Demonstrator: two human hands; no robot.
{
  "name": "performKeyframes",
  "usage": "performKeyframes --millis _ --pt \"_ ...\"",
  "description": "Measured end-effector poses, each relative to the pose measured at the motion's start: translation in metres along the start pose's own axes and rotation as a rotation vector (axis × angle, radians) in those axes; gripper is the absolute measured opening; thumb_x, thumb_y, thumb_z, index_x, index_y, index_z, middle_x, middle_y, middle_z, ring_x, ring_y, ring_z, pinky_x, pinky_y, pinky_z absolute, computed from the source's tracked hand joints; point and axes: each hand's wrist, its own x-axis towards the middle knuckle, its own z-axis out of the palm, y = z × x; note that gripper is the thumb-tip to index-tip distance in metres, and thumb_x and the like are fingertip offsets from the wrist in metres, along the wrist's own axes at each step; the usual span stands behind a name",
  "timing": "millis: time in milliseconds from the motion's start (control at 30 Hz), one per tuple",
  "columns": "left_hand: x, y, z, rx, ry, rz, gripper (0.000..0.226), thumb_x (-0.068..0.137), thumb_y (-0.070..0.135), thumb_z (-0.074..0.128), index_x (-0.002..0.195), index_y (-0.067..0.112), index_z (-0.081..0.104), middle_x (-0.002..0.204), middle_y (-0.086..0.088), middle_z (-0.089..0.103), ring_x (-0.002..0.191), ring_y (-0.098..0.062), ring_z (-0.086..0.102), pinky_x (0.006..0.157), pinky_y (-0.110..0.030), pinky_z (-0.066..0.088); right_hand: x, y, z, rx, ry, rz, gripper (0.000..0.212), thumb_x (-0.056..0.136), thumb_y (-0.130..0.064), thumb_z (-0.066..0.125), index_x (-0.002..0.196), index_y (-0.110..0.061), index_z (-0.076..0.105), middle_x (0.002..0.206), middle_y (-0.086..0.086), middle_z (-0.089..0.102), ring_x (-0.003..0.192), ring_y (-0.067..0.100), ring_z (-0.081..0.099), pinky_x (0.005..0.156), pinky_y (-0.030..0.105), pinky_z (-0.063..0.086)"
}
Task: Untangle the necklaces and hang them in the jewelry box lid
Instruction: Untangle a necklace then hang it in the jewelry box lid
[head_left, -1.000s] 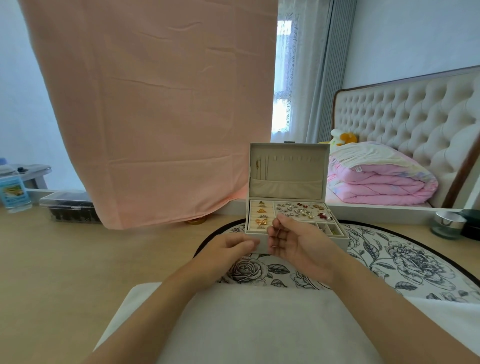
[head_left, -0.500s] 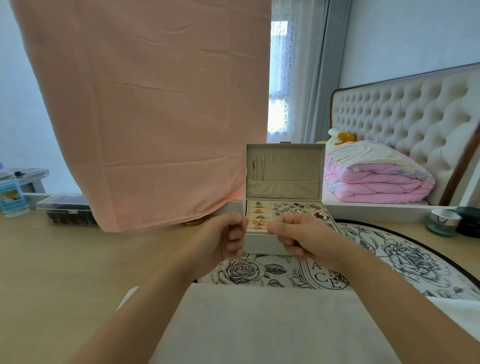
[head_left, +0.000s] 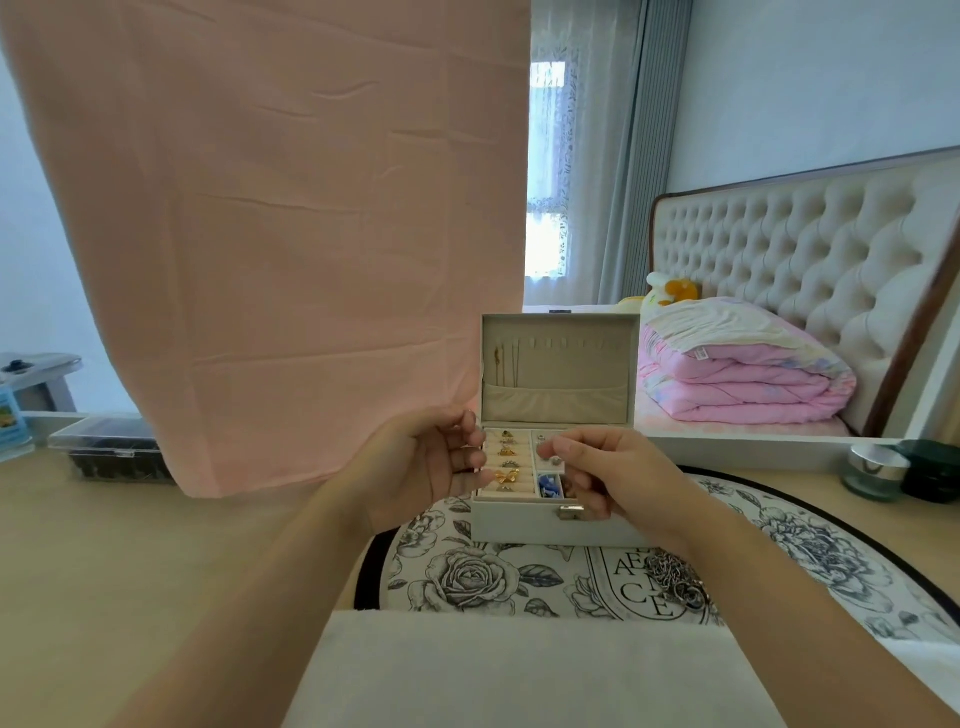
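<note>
- Left hand raised before open grey rectangular jewelry box, digits curled; hold indiscernible.
- Right hand alongside, thumb and forefinger pinched; item indiscernible.
- Tangled silver chain necklaces lie before box.

Raised before open jewelry box: left hand and right hand, fingers curled; thin chains hanging in its lid; tangled silver necklaces near its front-right corner.

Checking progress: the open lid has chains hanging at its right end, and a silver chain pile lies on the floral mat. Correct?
Not quite. In the head view the chains hang at the left end of the open lid, not the right. The silver chain pile does lie on the floral mat.
</note>
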Motion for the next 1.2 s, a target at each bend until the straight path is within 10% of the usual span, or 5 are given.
performKeyframes --millis 300,467,700,1200 --pt "0.066 0.029 -0.001 0.193 0.192 0.027 0.024 0.098 0.025 0.051 0.075 0.02 0.054 0.059 0.007 0.019 0.046 -0.008 0.014 0.043 -0.022 0.007 0.066 -0.033 -0.033 0.003 0.136 -0.021 0.019 0.098 -0.02 0.06 0.091 -0.007 0.072 0.057 -0.003 0.044 0.044 0.012 0.032 0.04 0.022 0.027" --pt "0.112 0.034 -0.004 0.588 0.498 0.136 0.019 0.091 0.033 0.069 0.089 0.014 0.072 0.046 0.011 0.038 0.043 -0.009 0.028 0.044 -0.022 0.023 0.112 -0.037 -0.046 -0.186 0.392 -0.087 0.015 0.084 -0.03 0.078 0.077 -0.018 0.074 0.056 -0.007 0.054 0.043 0.005 0.043 0.045 0.02 0.034" --pt "0.166 0.024 -0.016 0.904 0.778 0.306 0.033 0.084 0.036 0.073 0.056 0.02 0.067 0.05 0.013 0.058 0.059 -0.007 0.057 0.056 -0.024 0.037 0.18 -0.015 -0.052 -0.434 0.683 -0.205 0.017 0.075 -0.033 0.083 0.064 -0.027 0.071 0.065 -0.013 0.07 0.069 0.004 0.067 0.069 0.027 0.054" --pt "0.196 -0.004 -0.031 0.969 0.855 0.274 0.038 0.089 0.033 0.061 0.066 0.003 0.066 0.065 -0.013 0.065 0.069 -0.026 0.064 0.057 -0.029 0.04 0.21 0.012 -0.04 -0.566 0.8 -0.14 0.017 0.079 -0.027 0.07 0.067 -0.016 0.069 0.069 -0.004 0.069 0.073 0.015 0.063 0.063 0.03 0.051"
